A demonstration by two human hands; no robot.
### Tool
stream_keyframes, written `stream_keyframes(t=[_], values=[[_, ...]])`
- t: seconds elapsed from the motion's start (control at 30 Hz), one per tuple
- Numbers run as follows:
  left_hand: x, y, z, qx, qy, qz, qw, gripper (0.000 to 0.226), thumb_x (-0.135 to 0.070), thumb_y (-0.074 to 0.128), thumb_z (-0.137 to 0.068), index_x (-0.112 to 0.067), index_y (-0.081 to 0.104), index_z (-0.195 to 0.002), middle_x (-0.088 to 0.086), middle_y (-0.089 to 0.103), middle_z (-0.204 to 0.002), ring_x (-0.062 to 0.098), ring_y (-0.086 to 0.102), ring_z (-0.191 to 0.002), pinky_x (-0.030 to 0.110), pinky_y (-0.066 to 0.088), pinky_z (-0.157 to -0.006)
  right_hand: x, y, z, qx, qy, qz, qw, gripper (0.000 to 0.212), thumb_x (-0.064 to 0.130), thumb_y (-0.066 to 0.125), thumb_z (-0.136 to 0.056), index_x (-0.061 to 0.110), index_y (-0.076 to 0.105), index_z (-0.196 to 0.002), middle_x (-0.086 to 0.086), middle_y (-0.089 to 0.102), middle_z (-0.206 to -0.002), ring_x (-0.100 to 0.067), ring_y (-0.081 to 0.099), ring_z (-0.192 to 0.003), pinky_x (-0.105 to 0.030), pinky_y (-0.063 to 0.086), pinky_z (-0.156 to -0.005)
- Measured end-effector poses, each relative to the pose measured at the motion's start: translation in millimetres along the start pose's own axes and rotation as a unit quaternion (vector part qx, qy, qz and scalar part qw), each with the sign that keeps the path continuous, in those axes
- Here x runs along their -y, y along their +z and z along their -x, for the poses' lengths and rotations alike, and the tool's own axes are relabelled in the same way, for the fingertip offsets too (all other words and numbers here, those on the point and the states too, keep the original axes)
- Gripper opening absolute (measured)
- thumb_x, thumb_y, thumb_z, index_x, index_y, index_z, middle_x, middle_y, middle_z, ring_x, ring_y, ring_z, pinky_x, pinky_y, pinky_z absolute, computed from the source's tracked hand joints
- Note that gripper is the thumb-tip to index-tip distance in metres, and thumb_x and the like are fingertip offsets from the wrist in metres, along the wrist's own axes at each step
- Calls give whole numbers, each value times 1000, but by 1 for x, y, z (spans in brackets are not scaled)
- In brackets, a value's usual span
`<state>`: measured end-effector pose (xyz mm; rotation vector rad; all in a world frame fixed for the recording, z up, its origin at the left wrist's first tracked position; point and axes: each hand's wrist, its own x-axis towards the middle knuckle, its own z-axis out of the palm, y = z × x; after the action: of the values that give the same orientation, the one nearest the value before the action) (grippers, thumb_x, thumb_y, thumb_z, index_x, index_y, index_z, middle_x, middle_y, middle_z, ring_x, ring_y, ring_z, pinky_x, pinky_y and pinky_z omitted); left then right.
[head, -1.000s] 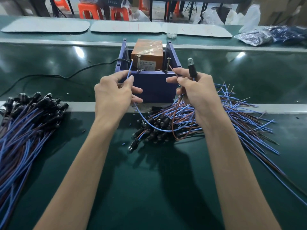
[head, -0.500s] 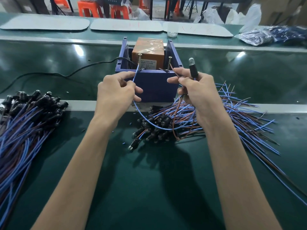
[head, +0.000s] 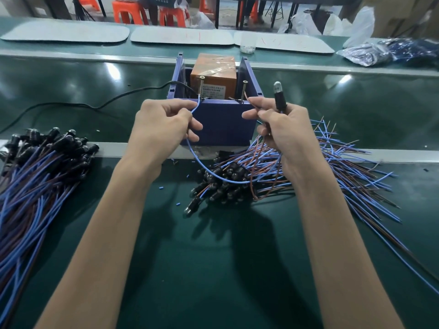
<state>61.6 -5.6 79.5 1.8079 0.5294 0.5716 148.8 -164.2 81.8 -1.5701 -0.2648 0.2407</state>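
The green bench (head: 213, 269) fills most of what I see, my forearms stretching out over it. On my far left lies a thick bundle (head: 35, 186) of blue and brown leads, black heads at its far end. Just under and beyond my right hand spreads a looser heap (head: 332, 167) of the same pieces, heads towards the middle and wire ends fanning out to the right. Straight ahead, across the pale strip in the bench, stands the blue box (head: 221, 124) with an orange block (head: 213, 74) inside and a black cable (head: 118, 96) trailing off to the left. My left hand (head: 161, 131) is curled, thumb and forefinger pinching the blue wire (head: 213, 176) near its end, which reaches up to the foot of the left screw (head: 201, 87) on the box's front edge. My right hand (head: 287, 134) is closed round the lamp piece (head: 279, 96), which stands upright out of my fist with its clear tip on top, just right of the box. That hand's thumb and forefinger also pinch the brown wire (head: 250, 102), pointing it at the base of the right screw (head: 244, 91); I cannot tell whether it touches. Both wires hang in loops below my hands, over the heap.
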Motion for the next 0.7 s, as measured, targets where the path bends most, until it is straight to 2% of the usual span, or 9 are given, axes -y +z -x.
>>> stream_keyframes(t=[0.4, 0.53, 0.7], values=[[-4, 3, 3, 16, 6, 13, 1000, 29, -2, 49, -92, -23, 69, -87, -11, 66, -54, 2, 54, -42, 10, 42, -49, 0, -1, 1, 7, -1, 9, 1000, 30, 1, 46, -94, 17, 69, -103, 9, 73, -72, 1, 43, -45, -8, 38, -48], [-4, 4, 2, 18, 12, 6, 1000, 20, -8, 55, -94, -17, 72, -99, -12, 67, -56, 2, 56, -43, 8, 42, -48, 0, 0, 0, 1, -9, 13, 1000, 28, 0, 48, -92, 17, 69, -98, 9, 72, -71, 0, 42, -44, -6, 34, -44], [-1, 6, 1, 20, 18, -3, 1000, 19, -13, 57, -94, -12, 71, -107, -15, 67, -57, 1, 56, -44, 7, 41, -47, -2, 0, -1, -4, -12, 34, 999, 25, 3, 51, -93, 9, 69, -109, 12, 70, -66, 2, 43, -45, -6, 32, -42]])
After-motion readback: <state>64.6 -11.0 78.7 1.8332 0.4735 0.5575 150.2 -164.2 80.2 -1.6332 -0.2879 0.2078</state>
